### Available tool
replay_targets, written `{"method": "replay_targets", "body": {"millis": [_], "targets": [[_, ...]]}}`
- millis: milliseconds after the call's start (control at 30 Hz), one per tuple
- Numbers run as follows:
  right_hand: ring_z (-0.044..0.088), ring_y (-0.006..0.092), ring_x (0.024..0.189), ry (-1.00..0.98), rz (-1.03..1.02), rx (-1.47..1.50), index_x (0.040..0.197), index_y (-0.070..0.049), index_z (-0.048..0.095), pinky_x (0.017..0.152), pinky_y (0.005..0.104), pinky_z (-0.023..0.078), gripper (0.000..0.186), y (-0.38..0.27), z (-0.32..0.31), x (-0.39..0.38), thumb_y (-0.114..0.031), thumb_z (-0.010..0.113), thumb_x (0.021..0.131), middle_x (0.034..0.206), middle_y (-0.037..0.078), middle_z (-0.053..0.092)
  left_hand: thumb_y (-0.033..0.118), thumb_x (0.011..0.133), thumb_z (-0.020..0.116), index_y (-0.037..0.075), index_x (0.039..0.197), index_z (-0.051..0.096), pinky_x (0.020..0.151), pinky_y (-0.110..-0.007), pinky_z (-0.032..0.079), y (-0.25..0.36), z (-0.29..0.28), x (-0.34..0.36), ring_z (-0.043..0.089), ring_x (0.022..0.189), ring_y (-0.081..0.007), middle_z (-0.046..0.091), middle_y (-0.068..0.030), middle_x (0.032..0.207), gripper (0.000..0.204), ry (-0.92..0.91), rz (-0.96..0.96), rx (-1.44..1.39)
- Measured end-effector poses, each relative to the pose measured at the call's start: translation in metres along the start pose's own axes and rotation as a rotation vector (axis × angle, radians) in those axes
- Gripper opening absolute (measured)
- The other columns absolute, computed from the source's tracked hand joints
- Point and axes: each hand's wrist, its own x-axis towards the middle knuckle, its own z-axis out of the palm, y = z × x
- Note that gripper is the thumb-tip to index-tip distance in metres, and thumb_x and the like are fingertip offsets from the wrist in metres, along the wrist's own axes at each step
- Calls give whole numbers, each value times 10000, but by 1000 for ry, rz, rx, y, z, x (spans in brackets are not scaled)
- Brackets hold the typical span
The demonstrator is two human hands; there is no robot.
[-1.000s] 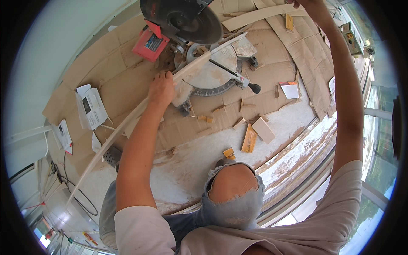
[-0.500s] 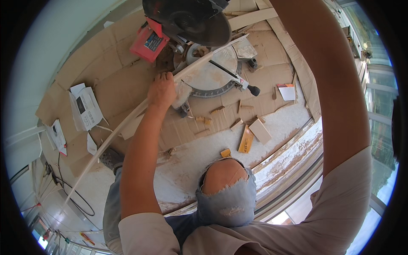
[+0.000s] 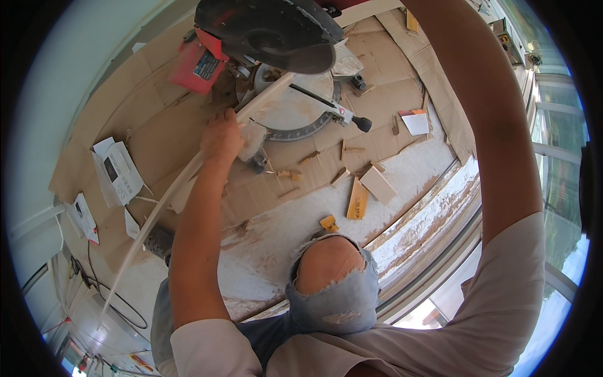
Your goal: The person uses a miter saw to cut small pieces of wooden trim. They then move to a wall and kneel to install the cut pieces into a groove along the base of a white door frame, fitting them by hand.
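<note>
My left hand [image 3: 221,138] is closed over a long pale wooden strip [image 3: 165,202], pressing it at the left side of the miter saw's round base [image 3: 294,104]. The strip runs from below the saw head down toward the lower left. The saw head, with its dark disc [image 3: 269,38], hangs above the strip's upper end; I cannot tell whether the disc touches it. My right forearm reaches up past the right of the saw and leaves the top edge, so my right hand is out of view.
Cardboard sheets [image 3: 377,50] lie under the saw, with wooden offcuts [image 3: 377,186] and white packages [image 3: 117,168] on them. A red case [image 3: 191,69] stands behind the saw, a black cable [image 3: 116,300] lies lower left, and a window frame [image 3: 549,149] runs along the right.
The saw head has dropped slightly toward the strip and fills more of the top. My right hand has moved out of view. My left hand keeps its place on the strip, as the view shifts.
</note>
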Motion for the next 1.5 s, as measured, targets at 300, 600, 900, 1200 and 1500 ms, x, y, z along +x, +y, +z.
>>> {"method": "replay_targets", "body": {"millis": [300, 600, 900, 1200, 1500], "targets": [[634, 217, 1040, 100, 37, 8, 1197, -16, 652, 944, 338, 498, 447, -10, 4, -51, -275, 736, 843, 1101, 120, 696, 316, 907, 693, 37, 1048, 569, 845, -446, 513, 2, -9, -3, 646, 969, -344, 684, -173, 976, 336, -3, -12, 39], [627, 149, 978, 162, 158, 143, 1195, -45, 624, 860, 288, 519, 365, 7, 12, -90, -163, 730, 867, 1036, 83, 687, 277, 863, 733, 35, 991, 570, 776, -452, 536, 2, -1, -1, 644, 925, -345, 667, -155, 959, 319, 94, 41, 26], [606, 128, 984, 322, 148, 233, 1182, -84, 598, 864, 294, 516, 433, 53, 41, -166, 11, 768, 796, 1054, 38, 650, 270, 865, 733, 26, 979, 567, 794, -445, 529, 2, -3, 0, 637, 945, -338, 655, -150, 970, 317, 59, 36, 12], [556, 153, 1160, 415, 90, 381, 1206, -86, 600, 1035, 305, 437, 420, 119, 89, -222, 29, 752, 832, 1228, 49, 596, 293, 850, 745, 31, 1010, 584, 823, -448, 521, 4, -14, -5, 644, 982, -334, 671, -161, 1004, 347, -21, 14, -19], [654, 101, 809, 380, 156, 342, 1203, -75, 609, 726, 271, 550, 308, 73, 65, -188, -30, 693, 910, 997, 31, 673, 274, 846, 737, 26, 1016, 593, 832, -439, 519, 6, -8, -4, 649, 975, -345, 676, -171, 985, 334, 4, -27, -36]]}}
